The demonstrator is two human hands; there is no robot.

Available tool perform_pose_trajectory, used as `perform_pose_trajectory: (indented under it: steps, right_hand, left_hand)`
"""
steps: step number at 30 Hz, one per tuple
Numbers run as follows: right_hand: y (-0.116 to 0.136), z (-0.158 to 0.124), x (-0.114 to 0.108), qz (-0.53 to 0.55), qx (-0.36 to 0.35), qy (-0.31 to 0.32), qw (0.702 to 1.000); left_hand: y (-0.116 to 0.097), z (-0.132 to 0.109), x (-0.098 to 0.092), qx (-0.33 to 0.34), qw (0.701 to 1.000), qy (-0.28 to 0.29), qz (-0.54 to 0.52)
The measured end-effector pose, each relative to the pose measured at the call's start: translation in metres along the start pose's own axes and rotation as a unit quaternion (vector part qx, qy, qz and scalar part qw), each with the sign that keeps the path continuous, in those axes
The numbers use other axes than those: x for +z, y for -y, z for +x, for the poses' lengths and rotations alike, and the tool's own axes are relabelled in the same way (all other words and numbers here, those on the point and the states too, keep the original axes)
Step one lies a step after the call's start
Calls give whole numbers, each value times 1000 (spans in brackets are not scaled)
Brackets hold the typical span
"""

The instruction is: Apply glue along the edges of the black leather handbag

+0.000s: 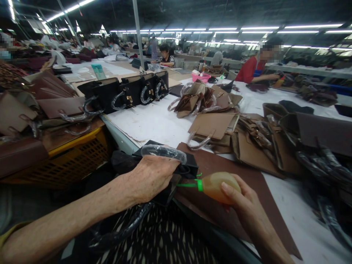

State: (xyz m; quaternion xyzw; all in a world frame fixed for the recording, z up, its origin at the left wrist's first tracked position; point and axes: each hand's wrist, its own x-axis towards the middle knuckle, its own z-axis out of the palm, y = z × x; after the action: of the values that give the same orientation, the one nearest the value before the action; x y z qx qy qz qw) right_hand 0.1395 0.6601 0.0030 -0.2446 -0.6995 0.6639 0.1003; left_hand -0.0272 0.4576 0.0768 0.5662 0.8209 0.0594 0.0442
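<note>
A black handbag (189,161) with plastic-wrapped handles lies tilted at the table's near edge, over my lap. My left hand (155,176) is closed on the bag near its upper handle, and its fingertips are hidden behind the hand. In my right hand (239,194) is a squeeze bottle (217,185) of amber liquid with a green cap and thin green nozzle. The nozzle points left, its tip at the bag beside my left hand. Beneath the bottle a dark brown sheet (242,212) lies on the white table.
Black handbags (132,91) stand in a row at the table's far left. Brown bags (211,126) are heaped ahead and to the right. At left is a yellow crate (79,156) with bags on it. A person in red (247,69) works at the back right.
</note>
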Motion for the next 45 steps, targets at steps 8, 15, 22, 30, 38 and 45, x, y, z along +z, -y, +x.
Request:
perform_pose_trajectory:
  steps: [8, 15, 22, 30, 38, 45]
  right_hand:
    - [6, -11, 7, 59, 16, 25, 998]
    - [16, -28, 14, 78, 39, 29, 996]
    - [13, -36, 17, 117, 69, 9, 991]
    - [7, -30, 21, 156, 97, -40, 982]
    - [7, -33, 25, 148, 82, -28, 985]
    - [15, -43, 25, 122, 74, -2, 990]
  left_hand:
    - [-1, 0, 0, -14, 1000, 11, -4]
    - [-2, 0, -1, -27, 999, 21, 2]
    - [-6, 1, -5, -46, 998, 43, 10]
    - [-7, 0, -6, -47, 998, 29, 8]
    - [-4, -2, -1, -32, 999, 3, 16]
    - [-4, -2, -2, -34, 999, 3, 20]
